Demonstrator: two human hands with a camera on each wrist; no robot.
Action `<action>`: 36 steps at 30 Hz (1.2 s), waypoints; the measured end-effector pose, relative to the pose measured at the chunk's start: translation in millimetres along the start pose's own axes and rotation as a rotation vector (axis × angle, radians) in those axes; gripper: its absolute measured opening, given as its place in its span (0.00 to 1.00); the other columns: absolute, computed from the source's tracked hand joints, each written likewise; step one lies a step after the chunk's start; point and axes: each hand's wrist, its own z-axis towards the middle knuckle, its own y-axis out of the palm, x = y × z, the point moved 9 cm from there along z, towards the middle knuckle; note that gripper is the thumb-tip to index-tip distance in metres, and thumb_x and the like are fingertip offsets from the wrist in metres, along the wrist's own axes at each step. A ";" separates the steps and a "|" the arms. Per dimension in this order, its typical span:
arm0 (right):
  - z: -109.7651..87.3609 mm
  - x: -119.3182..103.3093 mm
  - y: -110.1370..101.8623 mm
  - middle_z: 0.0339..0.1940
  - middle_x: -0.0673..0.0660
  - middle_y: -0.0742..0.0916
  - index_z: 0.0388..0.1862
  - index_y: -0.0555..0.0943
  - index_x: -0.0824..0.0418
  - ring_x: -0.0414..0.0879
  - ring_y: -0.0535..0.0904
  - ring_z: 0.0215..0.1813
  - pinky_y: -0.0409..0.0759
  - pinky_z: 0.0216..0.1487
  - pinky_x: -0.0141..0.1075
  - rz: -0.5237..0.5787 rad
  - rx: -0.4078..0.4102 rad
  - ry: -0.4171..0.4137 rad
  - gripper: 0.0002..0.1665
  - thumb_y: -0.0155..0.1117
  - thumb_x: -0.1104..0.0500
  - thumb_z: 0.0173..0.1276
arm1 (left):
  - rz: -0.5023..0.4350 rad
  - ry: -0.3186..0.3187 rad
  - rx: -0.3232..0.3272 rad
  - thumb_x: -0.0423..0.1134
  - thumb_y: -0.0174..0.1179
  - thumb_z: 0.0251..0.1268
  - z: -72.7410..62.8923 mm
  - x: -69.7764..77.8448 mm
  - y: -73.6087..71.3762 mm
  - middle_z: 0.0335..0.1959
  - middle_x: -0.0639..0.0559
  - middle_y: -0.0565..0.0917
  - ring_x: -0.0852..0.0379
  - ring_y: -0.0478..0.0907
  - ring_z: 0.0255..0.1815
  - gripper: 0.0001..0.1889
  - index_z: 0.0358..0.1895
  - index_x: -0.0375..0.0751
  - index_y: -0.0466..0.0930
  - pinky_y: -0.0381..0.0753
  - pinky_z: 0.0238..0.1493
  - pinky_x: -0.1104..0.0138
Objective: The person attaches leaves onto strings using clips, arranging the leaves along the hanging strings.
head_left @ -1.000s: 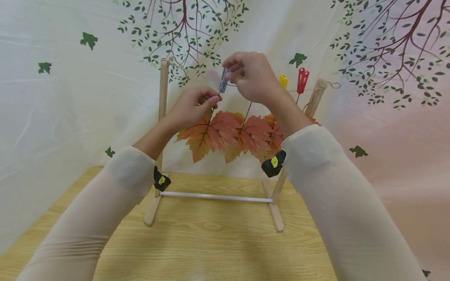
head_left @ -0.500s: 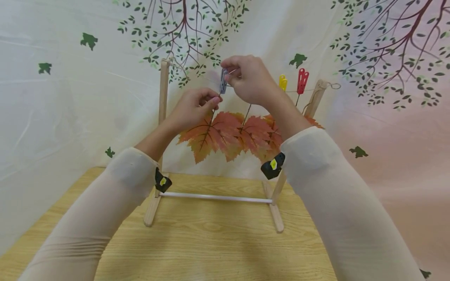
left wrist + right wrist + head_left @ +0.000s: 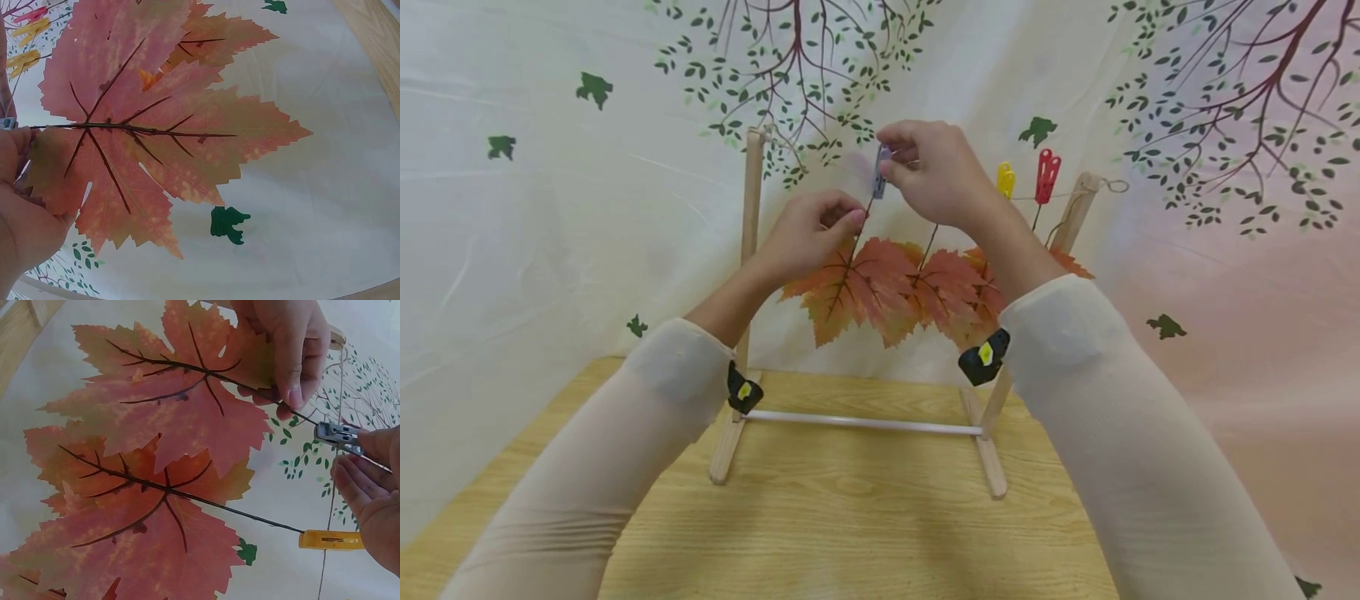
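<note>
My right hand [image 3: 936, 171] pinches a grey-blue clothespin [image 3: 881, 173] on the string [image 3: 341, 406] between thumb and fingers. In the right wrist view, the clothespin's jaws meet the dark stem's end of a red-orange artificial maple leaf [image 3: 181, 381]. Just below, my left hand [image 3: 812, 233] pinches that stem [image 3: 250, 389] with thumb and fingertips. The same leaf [image 3: 137, 131] fills much of the left wrist view. Beside it, a similar leaf [image 3: 144, 531] hangs by its stem from a yellow clothespin [image 3: 328, 540].
A wooden post [image 3: 751, 200] on the left and another post [image 3: 1072, 215] on the right carry the string. A white rod [image 3: 861, 422] joins their feet on the wood-grain table [image 3: 850, 517]. A red clothespin [image 3: 1047, 177] sits near the right post. Behind hangs a leaf-patterned backdrop [image 3: 587, 208].
My left fingertips have moved slightly down from the clothespin, and more of the stem shows between them. My right hand has lowered a little and still pinches the clothespin.
</note>
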 end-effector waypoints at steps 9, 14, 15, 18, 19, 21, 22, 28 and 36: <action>-3.2 0.2 -6.2 0.69 0.54 0.81 0.74 0.72 0.61 0.43 0.78 0.67 0.75 0.65 0.34 -0.004 0.021 -0.021 0.26 0.57 0.57 0.81 | 0.053 -0.014 0.052 0.42 0.56 0.80 -7.9 2.5 -14.3 0.44 0.45 0.86 0.52 0.82 0.44 0.13 0.53 0.37 0.84 0.79 0.42 0.65; -8.7 -0.6 -14.5 0.69 0.54 0.81 0.73 0.73 0.61 0.43 0.78 0.67 0.75 0.66 0.33 -0.006 0.050 -0.038 0.26 0.57 0.57 0.81 | 0.090 0.015 0.069 0.41 0.57 0.80 -13.2 6.3 -21.3 0.43 0.44 0.87 0.51 0.83 0.42 0.13 0.52 0.37 0.84 0.79 0.39 0.68; -10.5 -1.1 -16.8 0.69 0.55 0.81 0.73 0.74 0.61 0.43 0.78 0.67 0.75 0.66 0.33 -0.007 0.058 -0.043 0.26 0.57 0.57 0.81 | 0.103 0.020 0.071 0.42 0.57 0.79 -14.4 6.6 -23.1 0.44 0.45 0.87 0.52 0.83 0.43 0.13 0.52 0.37 0.84 0.79 0.40 0.69; -17.4 -3.2 -24.1 0.69 0.55 0.81 0.73 0.74 0.62 0.44 0.78 0.67 0.75 0.66 0.34 -0.007 0.072 -0.071 0.25 0.57 0.56 0.81 | 0.118 0.028 0.074 0.42 0.57 0.79 -18.2 6.4 -29.3 0.45 0.44 0.87 0.51 0.83 0.43 0.13 0.53 0.36 0.84 0.79 0.41 0.69; -20.2 -3.8 -27.0 0.69 0.56 0.81 0.73 0.74 0.62 0.45 0.79 0.67 0.75 0.66 0.35 -0.012 0.077 -0.082 0.25 0.57 0.56 0.81 | 0.126 0.030 0.080 0.42 0.57 0.79 -19.8 6.5 -32.1 0.45 0.45 0.87 0.51 0.84 0.43 0.13 0.53 0.37 0.84 0.79 0.41 0.70; -26.1 -4.8 -33.4 0.69 0.56 0.81 0.72 0.74 0.62 0.45 0.79 0.67 0.75 0.67 0.36 -0.018 0.094 -0.101 0.25 0.57 0.56 0.80 | 0.142 0.034 0.092 0.43 0.57 0.79 -23.2 7.0 -38.0 0.45 0.45 0.87 0.51 0.84 0.43 0.13 0.53 0.37 0.84 0.79 0.41 0.70; -29.2 -4.7 -36.5 0.69 0.56 0.81 0.72 0.74 0.62 0.46 0.79 0.67 0.75 0.67 0.37 -0.017 0.104 -0.106 0.26 0.58 0.55 0.80 | 0.148 0.033 0.097 0.43 0.57 0.79 -25.4 7.2 -41.0 0.45 0.45 0.87 0.50 0.84 0.43 0.13 0.53 0.37 0.84 0.80 0.41 0.70; -51.9 -0.5 -59.2 0.67 0.57 0.82 0.72 0.75 0.62 0.46 0.80 0.66 0.74 0.67 0.37 -0.057 0.188 -0.130 0.26 0.58 0.54 0.80 | 0.197 0.064 0.113 0.43 0.57 0.79 -41.8 9.9 -54.5 0.44 0.46 0.87 0.53 0.83 0.42 0.14 0.52 0.37 0.84 0.81 0.46 0.65; -97.5 15.3 -88.8 0.61 0.59 0.86 0.67 0.79 0.63 0.50 0.83 0.62 0.76 0.65 0.33 -0.144 0.343 -0.228 0.22 0.62 0.58 0.78 | 0.233 0.120 0.097 0.38 0.58 0.78 -68.1 9.2 -57.1 0.40 0.47 0.88 0.55 0.82 0.38 0.11 0.50 0.35 0.84 0.80 0.41 0.73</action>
